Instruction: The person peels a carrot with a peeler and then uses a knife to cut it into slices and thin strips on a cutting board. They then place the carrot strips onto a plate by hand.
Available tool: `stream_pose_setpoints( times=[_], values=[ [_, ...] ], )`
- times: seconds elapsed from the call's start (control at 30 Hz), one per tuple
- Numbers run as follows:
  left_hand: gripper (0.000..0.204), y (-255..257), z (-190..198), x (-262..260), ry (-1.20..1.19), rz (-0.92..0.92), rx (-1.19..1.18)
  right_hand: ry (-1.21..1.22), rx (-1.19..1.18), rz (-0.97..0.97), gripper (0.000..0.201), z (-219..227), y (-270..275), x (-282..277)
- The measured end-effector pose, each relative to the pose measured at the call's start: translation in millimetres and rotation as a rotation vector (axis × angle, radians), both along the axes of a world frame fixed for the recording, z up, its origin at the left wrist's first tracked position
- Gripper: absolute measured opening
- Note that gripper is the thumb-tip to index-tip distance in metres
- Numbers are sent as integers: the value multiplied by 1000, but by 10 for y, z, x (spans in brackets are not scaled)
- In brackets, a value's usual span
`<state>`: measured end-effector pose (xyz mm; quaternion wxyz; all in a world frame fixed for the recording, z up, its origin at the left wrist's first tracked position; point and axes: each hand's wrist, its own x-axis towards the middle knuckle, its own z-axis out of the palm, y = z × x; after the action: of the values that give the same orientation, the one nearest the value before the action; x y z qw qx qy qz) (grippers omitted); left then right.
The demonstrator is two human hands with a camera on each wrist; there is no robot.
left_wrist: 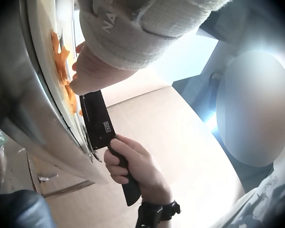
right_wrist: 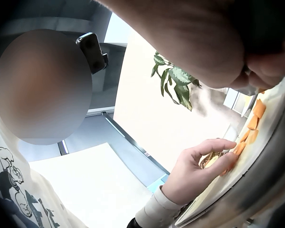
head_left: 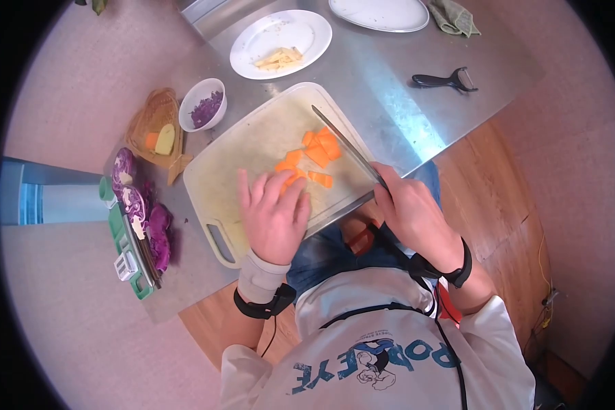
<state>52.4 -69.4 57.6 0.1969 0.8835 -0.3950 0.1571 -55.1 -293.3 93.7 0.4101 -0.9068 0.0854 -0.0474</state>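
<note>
L hand (head_left: 275,222) has fingers loosely bent, touching near carrot pcs (head_left: 324,145) on board (head_left: 242,147), prob light, firm, slightly slick, best pinched by edges; R hand (head_left: 417,213) grips knife (head_left: 345,142) handle, blade right of pcs

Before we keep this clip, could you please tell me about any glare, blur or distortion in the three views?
Head view: fisheye curve, black corners, bluish glare on the table; wrist views: dark edges, washed-out bright areas, a smoothly blurred oval; right wrist view: nearest hand partly lost in shadow.
</note>
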Motion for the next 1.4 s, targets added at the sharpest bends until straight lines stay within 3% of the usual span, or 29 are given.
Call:
stream_pose_setpoints(
  times=[0.23,0.3,0.7,0.83,1.0,1.07,1.27,1.4],
  values=[
    [25,-177,-141,-113,57,-149,-39,-17,-107,40,29,-110,147,88],
    [25,-146,-147,-111,42,-125,-40,15,-7,73,28,-96,224,92],
    [21,403,-127,-44,-27,67,-49,-74,-51,243,30,-206,643,218],
    [22,445,-74,-70,-3,130,-85,-155,-55,224,29,-133,588,218],
    [21,147,-59,-84,40,85,-186,28,-16,49,29,78,289,164],
    [21,61,-56,-48,47,54,-203,-18,-60,24,28,32,193,138],
    [15,48,-131,30,3,21,-72,-53,-117,-22,28,-42,53,120],
    [14,228,-131,68,-43,98,-51,5,-138,-6,29,-98,100,131]
  ],
)
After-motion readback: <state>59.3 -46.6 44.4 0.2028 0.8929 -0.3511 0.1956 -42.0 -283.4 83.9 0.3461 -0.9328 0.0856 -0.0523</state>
